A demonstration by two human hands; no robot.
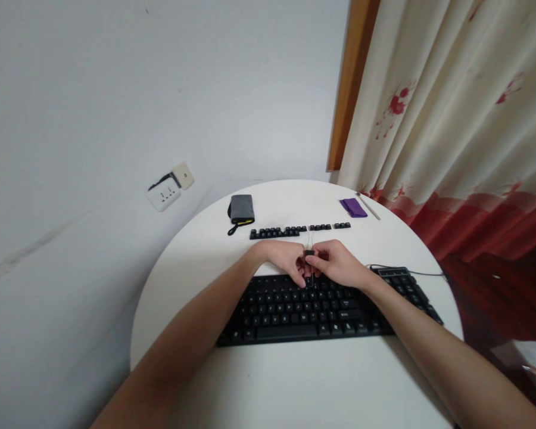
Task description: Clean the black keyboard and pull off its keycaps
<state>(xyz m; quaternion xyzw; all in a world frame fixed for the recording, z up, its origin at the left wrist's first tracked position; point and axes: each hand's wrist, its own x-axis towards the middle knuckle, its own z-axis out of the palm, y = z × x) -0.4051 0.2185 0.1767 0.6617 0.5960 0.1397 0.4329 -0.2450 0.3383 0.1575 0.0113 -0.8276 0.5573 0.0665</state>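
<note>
A wire keycap puller (pixel 309 253) with a small black handle is between my hands, above the top rows of a black keyboard (pixel 290 332). Its thin wires stick out past the handle on both sides. My right hand (pixel 339 262) pinches the handle between thumb and fingers. From the left, my left hand (pixel 286 256) has its fingers curled against the puller, the thumb pointing down at the keys. Part of the upper key rows is hidden under both hands. Beyond them, loose black keycaps (pixel 274 233) lie lined up in rows on the white table.
On the round white table (pixel 183 286) a grey pouch (pixel 242 208) lies at the back left. A purple cloth packet (pixel 353 207) and a thin brush-like stick (pixel 370 207) lie at the back right. The keyboard cable (pixel 422 273) runs off the right edge. A wall socket (pixel 163 194) is at left.
</note>
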